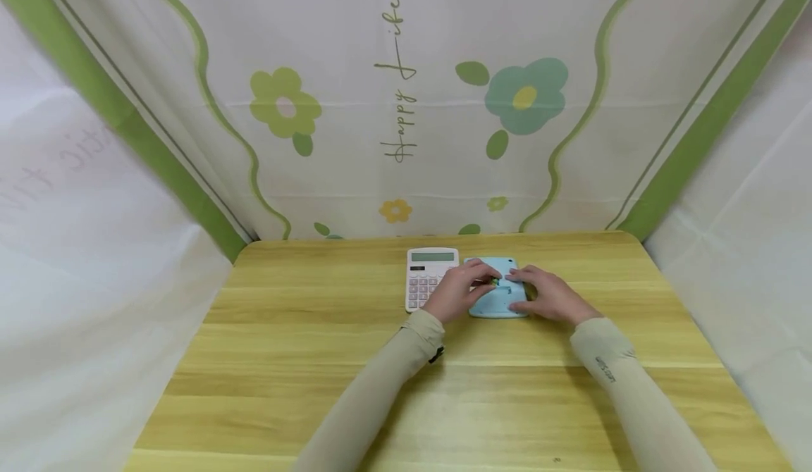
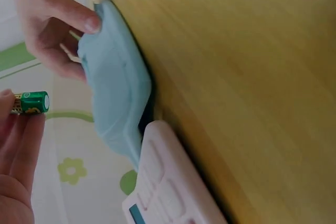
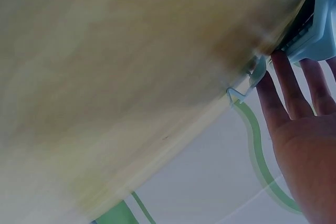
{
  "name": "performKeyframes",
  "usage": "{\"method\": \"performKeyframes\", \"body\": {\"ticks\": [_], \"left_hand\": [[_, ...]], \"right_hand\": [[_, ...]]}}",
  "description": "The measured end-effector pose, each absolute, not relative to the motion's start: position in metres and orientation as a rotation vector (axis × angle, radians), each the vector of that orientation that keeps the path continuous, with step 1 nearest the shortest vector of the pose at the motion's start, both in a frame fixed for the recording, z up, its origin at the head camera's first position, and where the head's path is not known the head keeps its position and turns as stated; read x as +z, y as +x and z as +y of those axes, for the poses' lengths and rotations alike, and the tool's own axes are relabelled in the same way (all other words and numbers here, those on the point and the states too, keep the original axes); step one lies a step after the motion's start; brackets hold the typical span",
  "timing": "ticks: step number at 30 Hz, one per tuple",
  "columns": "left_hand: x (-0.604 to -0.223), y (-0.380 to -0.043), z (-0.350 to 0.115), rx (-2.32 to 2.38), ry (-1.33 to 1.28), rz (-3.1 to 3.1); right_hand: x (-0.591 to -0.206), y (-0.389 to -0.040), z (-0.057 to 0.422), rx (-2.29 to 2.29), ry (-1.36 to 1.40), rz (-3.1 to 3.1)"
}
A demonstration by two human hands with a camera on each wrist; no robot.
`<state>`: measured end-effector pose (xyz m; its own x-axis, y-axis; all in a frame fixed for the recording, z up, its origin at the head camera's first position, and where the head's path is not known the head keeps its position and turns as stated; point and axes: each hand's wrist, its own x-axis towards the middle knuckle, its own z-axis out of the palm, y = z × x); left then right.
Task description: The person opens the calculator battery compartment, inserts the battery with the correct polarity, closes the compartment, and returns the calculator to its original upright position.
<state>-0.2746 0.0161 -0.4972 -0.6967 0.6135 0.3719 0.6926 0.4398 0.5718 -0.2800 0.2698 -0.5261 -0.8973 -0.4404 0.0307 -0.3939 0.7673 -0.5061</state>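
A light-blue calculator (image 1: pixel 495 310) lies back side up on the table, a small recess showing in its back. Over it, my left hand (image 1: pixel 458 290) pinches a green battery (image 2: pixel 34 102) between thumb and fingers. My right hand (image 1: pixel 550 296) holds the calculator by its right side, thumb and fingers spread along the edge; the left wrist view shows this hand (image 2: pixel 50 19) curled at its end. Beside those fingers, the right wrist view has a small light-blue piece (image 3: pixel 257 72) with a thin bent tab; whether it is held cannot be told.
Left of the blue calculator, a white calculator (image 1: pixel 415 252) lies face up, partly behind my left hand. The wooden table (image 1: pixel 304 359) ends at a patterned white curtain (image 1: pixel 355 169) behind, with more fabric on both sides.
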Motion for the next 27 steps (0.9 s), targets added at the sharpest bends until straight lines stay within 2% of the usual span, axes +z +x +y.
{"method": "performKeyframes", "body": {"ticks": [11, 27], "left_hand": [[-0.518, -0.289, 0.036, -0.916, -1.226, -2.569], [-0.515, -0.289, 0.042, -0.655, -1.207, -2.637]], "right_hand": [[-0.527, -0.281, 0.27, -0.793, -0.698, 2.864], [-0.526, -0.281, 0.271, -0.775, -0.699, 2.863]]}}
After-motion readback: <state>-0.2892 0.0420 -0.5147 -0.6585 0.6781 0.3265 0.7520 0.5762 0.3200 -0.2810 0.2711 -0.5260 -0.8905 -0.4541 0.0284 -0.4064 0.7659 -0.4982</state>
